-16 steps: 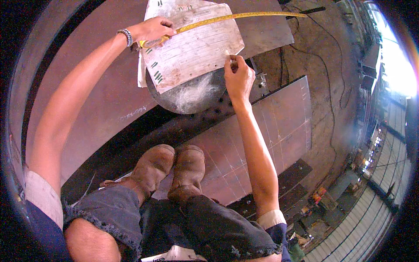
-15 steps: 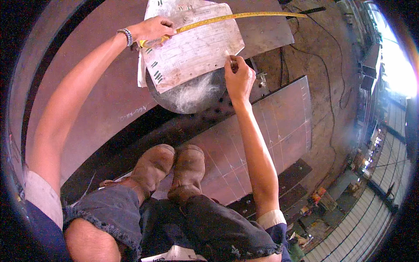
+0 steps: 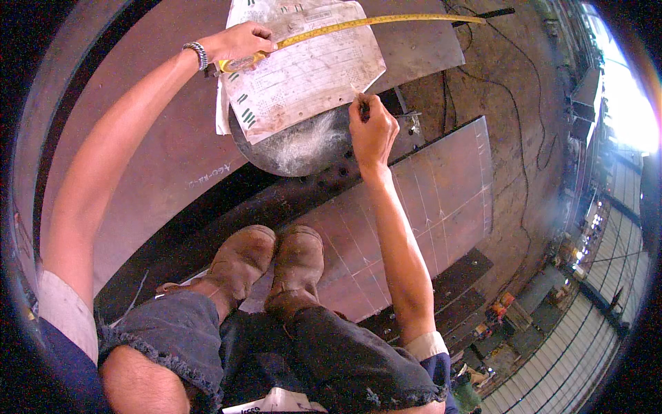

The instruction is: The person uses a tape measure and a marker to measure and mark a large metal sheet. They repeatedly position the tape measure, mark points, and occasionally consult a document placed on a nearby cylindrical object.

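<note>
Having dipped slightly toward the wearer, the right hand pinches a small pale stick beside the papers; the left hand, fingers curled around the tape measure over them, could see its long blade buckle if tilted.
</note>
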`<state>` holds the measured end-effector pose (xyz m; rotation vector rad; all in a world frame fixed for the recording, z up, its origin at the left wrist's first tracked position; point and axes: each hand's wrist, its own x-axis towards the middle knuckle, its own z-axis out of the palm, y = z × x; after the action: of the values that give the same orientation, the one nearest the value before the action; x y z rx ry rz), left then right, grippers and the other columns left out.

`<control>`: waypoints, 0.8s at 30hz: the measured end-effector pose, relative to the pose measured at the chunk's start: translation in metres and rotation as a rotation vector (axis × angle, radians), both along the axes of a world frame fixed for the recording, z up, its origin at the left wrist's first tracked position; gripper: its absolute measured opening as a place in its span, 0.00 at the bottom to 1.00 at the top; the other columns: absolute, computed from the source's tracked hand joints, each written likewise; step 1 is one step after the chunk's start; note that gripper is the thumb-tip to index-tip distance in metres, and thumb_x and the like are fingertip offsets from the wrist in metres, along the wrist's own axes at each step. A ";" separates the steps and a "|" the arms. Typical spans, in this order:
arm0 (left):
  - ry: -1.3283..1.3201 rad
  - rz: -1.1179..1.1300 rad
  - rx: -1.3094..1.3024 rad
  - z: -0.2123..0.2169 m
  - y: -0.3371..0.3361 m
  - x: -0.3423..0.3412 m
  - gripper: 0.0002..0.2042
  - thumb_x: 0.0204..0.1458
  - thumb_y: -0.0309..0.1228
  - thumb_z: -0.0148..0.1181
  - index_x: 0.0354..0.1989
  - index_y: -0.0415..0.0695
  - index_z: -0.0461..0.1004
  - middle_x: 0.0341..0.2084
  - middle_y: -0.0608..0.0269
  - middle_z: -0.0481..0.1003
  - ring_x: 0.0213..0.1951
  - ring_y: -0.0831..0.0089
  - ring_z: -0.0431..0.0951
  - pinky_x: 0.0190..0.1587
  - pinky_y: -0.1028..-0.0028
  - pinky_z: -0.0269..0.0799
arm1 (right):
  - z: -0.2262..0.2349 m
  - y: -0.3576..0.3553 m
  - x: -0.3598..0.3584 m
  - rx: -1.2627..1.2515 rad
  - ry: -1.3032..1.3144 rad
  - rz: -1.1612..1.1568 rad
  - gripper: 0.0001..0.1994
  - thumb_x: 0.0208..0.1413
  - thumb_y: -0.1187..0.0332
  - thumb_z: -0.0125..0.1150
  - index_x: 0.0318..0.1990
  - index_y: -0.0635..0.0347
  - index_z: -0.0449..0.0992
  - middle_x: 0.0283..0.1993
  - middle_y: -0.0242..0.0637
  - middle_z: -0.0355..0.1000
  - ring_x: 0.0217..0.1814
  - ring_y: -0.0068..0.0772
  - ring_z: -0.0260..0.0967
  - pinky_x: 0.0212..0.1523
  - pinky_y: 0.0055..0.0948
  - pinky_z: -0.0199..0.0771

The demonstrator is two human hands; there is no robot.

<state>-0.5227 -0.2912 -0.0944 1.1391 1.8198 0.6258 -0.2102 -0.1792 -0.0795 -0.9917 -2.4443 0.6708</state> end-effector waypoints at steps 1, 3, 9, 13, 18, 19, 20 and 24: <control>-0.011 0.000 -0.007 0.001 0.001 0.001 0.19 0.57 0.41 0.58 0.40 0.33 0.74 0.29 0.65 0.74 0.30 0.78 0.73 0.37 0.73 0.72 | -0.002 0.000 0.000 0.004 0.022 0.004 0.08 0.55 0.68 0.60 0.34 0.64 0.73 0.33 0.51 0.76 0.34 0.55 0.75 0.34 0.46 0.73; -0.042 0.028 -0.039 0.004 0.001 0.003 0.19 0.57 0.41 0.58 0.40 0.33 0.74 0.29 0.65 0.74 0.29 0.78 0.73 0.37 0.74 0.72 | -0.002 0.001 -0.001 0.013 0.029 0.008 0.08 0.55 0.68 0.60 0.34 0.65 0.73 0.33 0.51 0.76 0.34 0.55 0.75 0.34 0.46 0.73; -0.040 0.014 -0.015 0.008 0.000 0.004 0.19 0.57 0.41 0.58 0.40 0.33 0.75 0.28 0.65 0.74 0.29 0.78 0.73 0.37 0.74 0.72 | -0.001 0.003 -0.002 0.007 -0.017 -0.003 0.08 0.55 0.68 0.61 0.33 0.65 0.73 0.33 0.51 0.76 0.34 0.55 0.75 0.36 0.45 0.73; 0.037 -0.027 -0.016 0.004 0.002 -0.001 0.20 0.57 0.42 0.58 0.42 0.32 0.74 0.29 0.64 0.75 0.29 0.78 0.73 0.37 0.75 0.72 | 0.001 0.006 -0.003 -0.034 0.038 -0.038 0.09 0.55 0.68 0.61 0.32 0.65 0.73 0.32 0.51 0.76 0.34 0.55 0.75 0.35 0.44 0.73; -0.025 0.010 -0.010 0.003 -0.001 0.003 0.20 0.58 0.43 0.58 0.42 0.33 0.74 0.30 0.64 0.75 0.30 0.77 0.73 0.38 0.73 0.73 | 0.001 0.010 -0.005 -0.034 0.021 -0.051 0.09 0.55 0.68 0.61 0.32 0.65 0.73 0.31 0.51 0.76 0.34 0.53 0.76 0.35 0.43 0.73; -0.023 0.016 0.001 0.004 -0.001 0.003 0.20 0.58 0.43 0.58 0.42 0.34 0.74 0.30 0.64 0.75 0.30 0.77 0.73 0.38 0.73 0.73 | 0.002 0.011 -0.005 -0.042 0.009 -0.052 0.09 0.55 0.67 0.61 0.32 0.65 0.74 0.31 0.51 0.76 0.34 0.53 0.76 0.35 0.43 0.73; -0.040 0.009 -0.015 0.005 -0.001 0.004 0.20 0.58 0.43 0.58 0.42 0.34 0.74 0.30 0.64 0.75 0.31 0.77 0.73 0.39 0.73 0.73 | 0.002 0.011 -0.005 -0.051 -0.003 -0.053 0.09 0.55 0.67 0.61 0.32 0.65 0.74 0.31 0.51 0.76 0.34 0.53 0.76 0.35 0.43 0.73; -0.019 -0.017 -0.047 0.003 0.000 -0.001 0.20 0.58 0.42 0.58 0.42 0.33 0.74 0.31 0.64 0.75 0.33 0.76 0.74 0.40 0.72 0.72 | 0.000 0.011 -0.005 -0.044 0.027 -0.037 0.08 0.55 0.67 0.61 0.33 0.65 0.75 0.32 0.50 0.77 0.34 0.52 0.76 0.35 0.43 0.73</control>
<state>-0.5234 -0.2907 -0.0911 1.1126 1.7981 0.5787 -0.2156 -0.1685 -0.0793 -1.0350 -2.3914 0.7243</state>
